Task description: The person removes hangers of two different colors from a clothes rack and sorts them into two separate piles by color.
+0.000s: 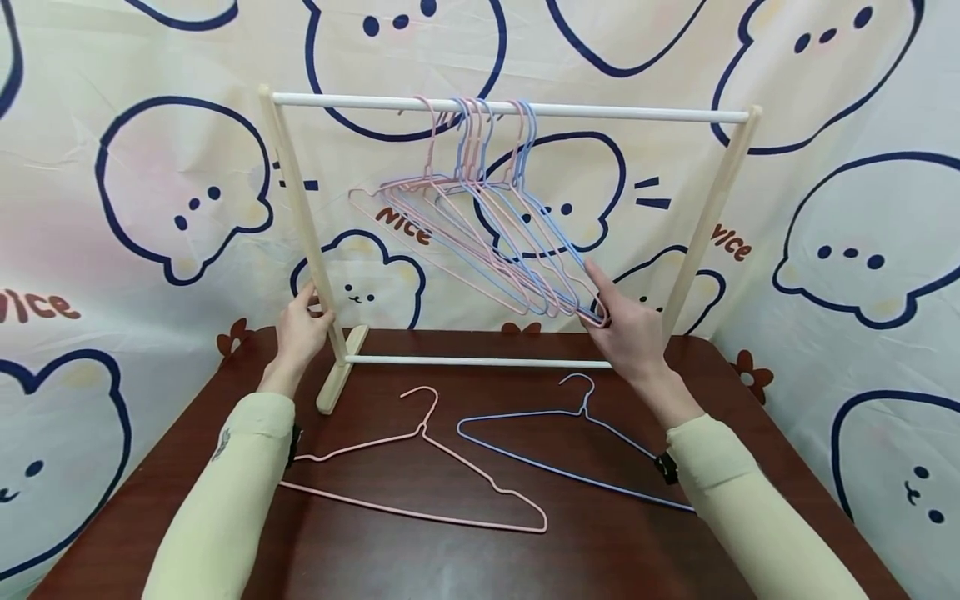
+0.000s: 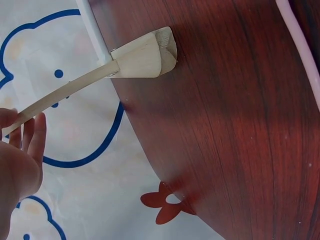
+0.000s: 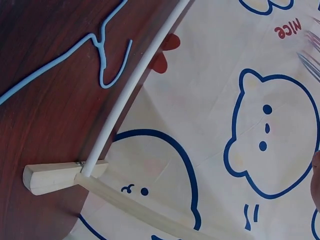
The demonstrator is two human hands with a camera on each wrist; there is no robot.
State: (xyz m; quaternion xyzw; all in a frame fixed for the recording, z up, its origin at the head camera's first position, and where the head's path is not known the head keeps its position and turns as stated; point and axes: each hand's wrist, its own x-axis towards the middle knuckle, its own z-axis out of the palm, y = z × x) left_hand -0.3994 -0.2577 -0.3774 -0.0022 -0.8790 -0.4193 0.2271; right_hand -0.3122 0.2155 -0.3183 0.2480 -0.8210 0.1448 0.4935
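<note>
A wooden rack with a white top rail (image 1: 637, 112) stands at the back of the table. Pink and blue hangers (image 1: 480, 217) hang bunched together from that rail, swung so their right ends come forward. My right hand (image 1: 633, 333) grips those gathered ends between thumb and fingers; in the right wrist view only a sliver of the hand (image 3: 315, 185) shows. With my left hand (image 1: 300, 337) I hold the rack's left post (image 1: 298, 196), fingers wrapped about the wood, as the left wrist view also shows of the hand (image 2: 20, 167).
A pink hanger (image 1: 450, 521) lies flat on the dark wood table (image 1: 420, 567) at front left. To its right lies a blue hanger (image 1: 525, 458), partly under my right forearm. The rack's lower white bar (image 1: 480, 362) and left foot (image 1: 341, 375) sit near the cartoon-printed backdrop (image 1: 67, 208).
</note>
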